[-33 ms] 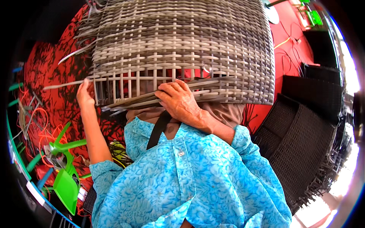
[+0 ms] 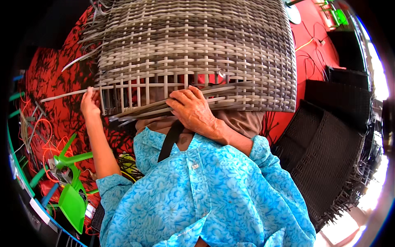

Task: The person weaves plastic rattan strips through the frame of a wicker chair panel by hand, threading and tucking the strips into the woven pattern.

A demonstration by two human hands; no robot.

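Note:
A grey-brown woven wicker panel (image 2: 193, 45) lies across my lap, with an open gap in its weave along the near side where bare upright strands show. My left hand (image 2: 90, 103) is at the panel's left edge, thumb and fingers closed on a light wicker strand (image 2: 66, 94) whose free end sticks out to the left. My right hand (image 2: 193, 109) lies at the near edge, its fingers curled over a bundle of loose, darker wicker strands (image 2: 140, 110) running along the gap. What the right fingertips press on is partly hidden.
Dark woven wicker pieces (image 2: 321, 160) with frayed ends stand at the right. On the red floor (image 2: 57, 119) at the left lie scattered dark strand scraps. A green dustpan-like piece (image 2: 72, 208) and orange cord (image 2: 43, 123) are at lower left. Cables (image 2: 317, 53) lie at upper right.
The light strand's free end reaches slightly further left, and my left hand has shifted a little left. My right hand keeps its place on the bundle.

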